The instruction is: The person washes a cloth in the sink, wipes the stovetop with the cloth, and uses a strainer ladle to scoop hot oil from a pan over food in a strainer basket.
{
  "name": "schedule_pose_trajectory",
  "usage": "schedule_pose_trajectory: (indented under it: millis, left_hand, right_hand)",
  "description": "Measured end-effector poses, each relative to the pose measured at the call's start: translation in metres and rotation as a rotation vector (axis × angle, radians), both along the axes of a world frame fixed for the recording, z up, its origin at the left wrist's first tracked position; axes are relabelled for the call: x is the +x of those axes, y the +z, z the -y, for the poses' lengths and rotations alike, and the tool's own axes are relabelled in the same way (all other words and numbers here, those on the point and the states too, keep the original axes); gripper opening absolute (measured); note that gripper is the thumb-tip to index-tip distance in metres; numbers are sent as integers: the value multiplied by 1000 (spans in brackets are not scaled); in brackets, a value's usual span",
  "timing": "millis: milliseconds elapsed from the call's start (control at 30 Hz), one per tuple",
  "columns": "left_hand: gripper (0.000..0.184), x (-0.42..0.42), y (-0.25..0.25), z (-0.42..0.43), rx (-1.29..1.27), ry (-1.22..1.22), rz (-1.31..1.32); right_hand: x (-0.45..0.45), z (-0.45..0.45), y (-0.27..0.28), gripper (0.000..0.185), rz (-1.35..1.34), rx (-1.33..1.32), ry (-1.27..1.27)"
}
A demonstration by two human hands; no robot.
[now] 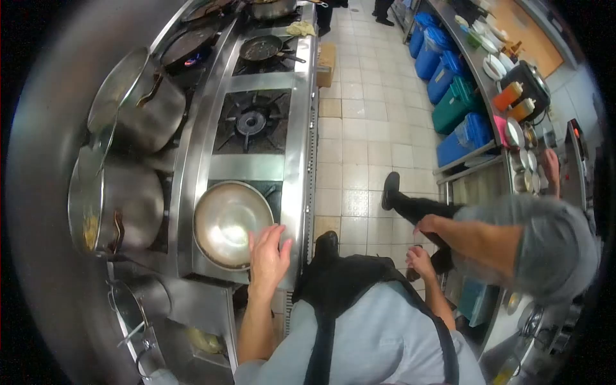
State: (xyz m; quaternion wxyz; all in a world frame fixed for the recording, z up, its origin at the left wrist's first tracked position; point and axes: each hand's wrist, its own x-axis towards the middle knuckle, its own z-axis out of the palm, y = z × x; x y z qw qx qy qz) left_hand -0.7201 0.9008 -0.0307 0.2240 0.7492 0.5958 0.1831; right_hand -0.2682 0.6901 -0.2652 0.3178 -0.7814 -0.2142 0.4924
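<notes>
Round silver metal pan (224, 215) sits forward-left on the stainless-steel stove (247, 168), its near right rim by the nearer, loosely spread left hand (268, 255), contact unclear, while the half-open, seemingly empty right hand (421, 262) hangs well apart.

Left grip (269, 256) extended, loosely spread, right grip (421, 263) half-curled

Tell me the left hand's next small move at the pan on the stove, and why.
I'd probably draw the left hand back slightly from the pan to find its handle before gripping. The hand is open with fingers spread at the near right rim, contact there is unclear, and no handle shows plainly past it.
</notes>
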Motion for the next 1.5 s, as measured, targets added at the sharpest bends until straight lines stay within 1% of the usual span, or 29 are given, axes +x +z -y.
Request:
schedule_pose_trajectory:
  millis: [67,167,233,267,333,367,400,467,567,633,667,700,767,833,900,967,1067,1133,1200,1233,1300,1333,1400,1433,1500]
  left_hand:
    - [36,14,0,-27,-53,-20,192]
    - [37,44,11,-66,-10,-45,256]
    - [37,66,12,-91,-39,-64,266]
    - [38,78,14,-104,-67,-76,274]
    - [38,103,18,-130,-43,-115,247]
    - [38,116,22,-141,-23,-153,223]
    - [39,132,30,-153,-91,-145,212]
    - [39,159,32,-175,-61,-167,216]
    - [37,196,40,-207,8,-173,212]
    - [36,216,47,-226,22,-149,204]
    - [35,226,49,-235,84,-148,196]
    - [35,234,51,-247,101,-129,190]
    - [34,250,51,-267,80,-123,175]
    - [34,266,54,-286,100,-103,141]
    - [34,276,56,-306,124,-81,109]
    - [34,288,54,-328,118,-111,143]
    - [35,299,52,-370,42,-76,133]
    - [36,306,44,-407,-17,-80,131]
    - [38,303,27,-456,23,-89,119]
    - [40,301,17,-485,18,-69,104]
    - [43,292,-2,-546,50,-67,114]
    - [43,288,-11,-578,44,-75,127]
    - [46,282,-29,-642,59,-11,106]
    - [46,282,-35,-674,50,-16,119]
    - [49,281,-46,-736,-28,52,62]
  right_hand:
    - [10,-10,-2,31,20,-73,17]
    - [12,-31,8,30,55,-92,35]
    - [19,-39,1,31,29,-75,4]
    - [25,-45,-2,30,0,-92,34]
    - [29,-65,6,28,-10,-114,46]
    - [35,-72,2,28,-18,-114,44]
    - [41,-77,-3,28,-19,-111,16]
    - [61,-87,-22,29,-24,-94,-13]
    - [104,-114,-52,28,-67,-74,53]
    - [130,-137,-50,29,101,-93,283]
    - [145,-149,-63,21,134,-81,293]
    - [157,-172,-59,21,134,-65,312]
    - [178,-222,-43,18,-128,-99,-17]
    - [212,-260,-54,18,-116,-73,23]
    - [228,-298,-62,19,-103,-40,65]
    - [244,-337,-58,25,-109,0,45]
    - [244,-381,-43,25,-86,-12,75]
    - [239,-399,-51,25,-88,-36,105]
    - [239,-415,-63,27,-81,-62,192]
    - [236,-422,-65,23,-78,-78,184]
    - [234,-437,-63,25,72,-96,355]
    - [231,-439,-60,25,83,-105,345]
    - [228,-448,-54,28,245,18,407]
    - [231,-463,-47,28,256,6,403]
    - [236,-490,-27,33,158,-172,428]
